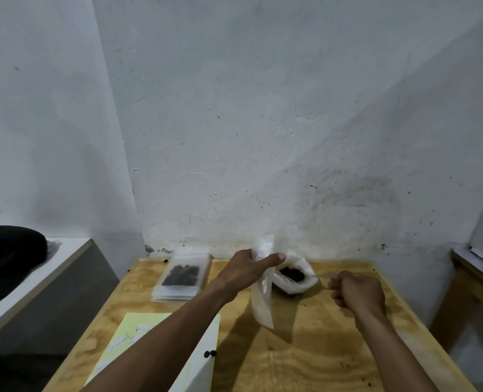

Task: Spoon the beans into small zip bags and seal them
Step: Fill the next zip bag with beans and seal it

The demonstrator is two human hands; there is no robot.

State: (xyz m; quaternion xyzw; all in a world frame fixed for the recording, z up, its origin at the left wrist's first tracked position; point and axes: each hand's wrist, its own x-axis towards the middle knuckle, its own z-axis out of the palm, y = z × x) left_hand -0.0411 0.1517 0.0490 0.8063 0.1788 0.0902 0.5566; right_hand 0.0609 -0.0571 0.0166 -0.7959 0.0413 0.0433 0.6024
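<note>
Left hand [244, 271]: raised above the wooden table [305, 355], thumb stretched out to the right, fingers closed round the upper part of an empty small zip bag [263, 290], pinching it. Bag hanging upright and slightly tilted, top edge poking above the hand, lower end dangling clear of the table top, just in front of the open bag of beans.

Right hand [357, 291]: fingers curled tight into a fist round the handle of a spoon [323, 277], knuckles facing left. Handle thin and blurred, reaching left toward the open plastic bag [297, 278]; bowl of the spoon not clear enough to tell apart from the bag's rim. Cannot tell whether any beans sit on it.

Open plastic bag standing near the far edge of the table, close to the wall [263, 123], mouth rolled wide, dark beans [291, 273] showing inside.

To the left of it, near the same far edge, a flat stack of small zip bags [182, 278], the top 1 filled with dark beans and lying flat.

Near the front left, a pale yellow sheet [127, 335] under the left forearm, with a white board [203, 360] beside it; 2 loose beans [209, 353] lying on the white board. 1 more stray bean at the far left corner of the table.

Off to the left, a dark round object [8, 258] on a white-topped surface, well apart from the table.
</note>
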